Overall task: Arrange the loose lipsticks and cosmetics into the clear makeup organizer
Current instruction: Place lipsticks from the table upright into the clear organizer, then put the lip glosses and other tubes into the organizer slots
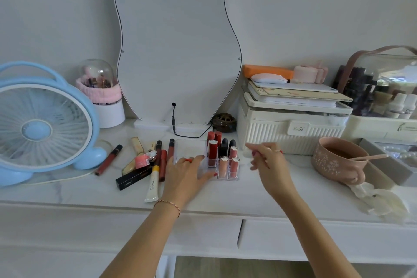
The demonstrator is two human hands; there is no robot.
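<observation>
The clear makeup organizer [190, 145] stands mid-table with several lipsticks [212, 153] upright in its right-hand slots; its left compartments look bare. My left hand [188, 171] lies flat on the organizer's front left, fingers spread, holding nothing. My right hand [267, 159] hovers just right of the organizer, fingers loosely curled and apart, with nothing visible in it. Loose cosmetics lie left of the organizer: a white tube [153, 184], a black box [133, 179], a pink jar [142, 161], and several dark red lip glosses [108, 160].
A blue fan [42, 124] stands at the left, a curved mirror [178, 47] with a black cable behind the organizer. A white storage box [291, 126] and a pink mug with a spoon [336, 160] are at the right. Drawers run below the table's front edge.
</observation>
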